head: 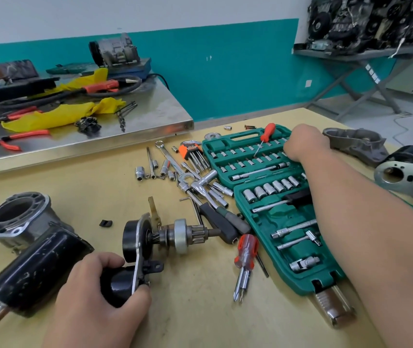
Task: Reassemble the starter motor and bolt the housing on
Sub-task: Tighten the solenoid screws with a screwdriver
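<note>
My left hand (105, 285) grips the black solenoid end of the starter's inner assembly (150, 237), whose plate, drive gear and shaft point right over the wooden bench. The black motor body (34, 270) lies at the lower left, and the grey aluminium housing (19, 219) sits behind it. My right hand (303, 144) reaches across the open green socket case (275, 217) to its far right corner, fingers curled downward over the bit rows; what they touch is hidden.
Loose sockets, a ratchet (200, 184), hex keys (192, 154) and a red screwdriver (245, 257) litter the bench's middle. Another cast cover (356, 144) and a motor part (406, 174) lie at the right. A steel table (150, 114) with pliers and yellow rags stands behind.
</note>
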### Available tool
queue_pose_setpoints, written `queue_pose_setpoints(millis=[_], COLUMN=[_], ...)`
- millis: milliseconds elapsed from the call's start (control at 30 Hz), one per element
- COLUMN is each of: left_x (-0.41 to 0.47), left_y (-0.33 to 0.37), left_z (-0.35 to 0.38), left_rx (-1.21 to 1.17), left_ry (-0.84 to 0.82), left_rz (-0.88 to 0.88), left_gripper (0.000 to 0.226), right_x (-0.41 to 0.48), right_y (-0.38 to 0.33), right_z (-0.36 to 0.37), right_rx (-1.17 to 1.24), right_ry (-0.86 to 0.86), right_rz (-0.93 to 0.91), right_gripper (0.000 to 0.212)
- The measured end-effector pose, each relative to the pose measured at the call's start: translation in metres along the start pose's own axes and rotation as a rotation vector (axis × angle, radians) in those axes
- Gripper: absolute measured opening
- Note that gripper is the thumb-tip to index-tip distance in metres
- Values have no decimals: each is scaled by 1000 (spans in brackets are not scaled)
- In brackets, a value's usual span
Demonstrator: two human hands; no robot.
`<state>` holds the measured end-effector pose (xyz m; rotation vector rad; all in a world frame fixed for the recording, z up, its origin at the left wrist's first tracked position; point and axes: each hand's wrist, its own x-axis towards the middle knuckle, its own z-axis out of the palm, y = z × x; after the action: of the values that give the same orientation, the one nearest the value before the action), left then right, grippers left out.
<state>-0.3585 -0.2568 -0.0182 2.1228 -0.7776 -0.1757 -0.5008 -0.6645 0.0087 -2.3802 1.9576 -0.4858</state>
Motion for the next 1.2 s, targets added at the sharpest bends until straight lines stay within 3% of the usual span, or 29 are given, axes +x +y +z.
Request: queue_pose_setpoints(millis=[67, 133, 200, 233, 300, 367, 533, 667, 767, 867, 1033, 1200], left_x=[-1, -3, -5, -6, -8, -10, -11, -13, -13, -15, -16, -14], left_y=[0, 0, 1, 1, -1, -3, -8, -10, -10, -12, -14, -14], left_z=[-1, -2, -4, -5, -8, -11, -18, -21, -21, -20, -20, -18], left_rx=[6, 0, -13, -19, -23, -13, 12, -4, -40, -101, -131, -105], left_ry=[-7, -18, -35, -50, -77, -84, -88, -100, -106, -110, -98, -102], left_rz=[-2, -10, -15, -13, -10, 5, 55, 71, 78, 71, 87, 83], left_gripper=[47, 45, 41, 39, 35, 33, 33, 35, 34, 33, 36, 35], right_x=[-10, -40, -91, -122, -187, -241, -303, -310, -316, -316, -314, -310], right_y=[-4, -25, -59, -73, -92, -93, -77, -82, -87, -89, -84, -77], right_z=[-15, -40, -65, -72, -74, -66, -43, -37, -36, -37, -39, -32], right_rx=[148, 514, 874, 921, 756, 602, 498, 667, 872, 932, 971, 926], right_ry=[179, 248, 2, -174, -396, -472, -644, -523, -473, -375, -476, -527], right_rz=[-125, -270, -389, -480, -708, -836, -786, -689, -613, -581, -576, -519], right_gripper=[30, 34, 23, 21, 22, 23, 15, 5, 8, 7, 22, 15])
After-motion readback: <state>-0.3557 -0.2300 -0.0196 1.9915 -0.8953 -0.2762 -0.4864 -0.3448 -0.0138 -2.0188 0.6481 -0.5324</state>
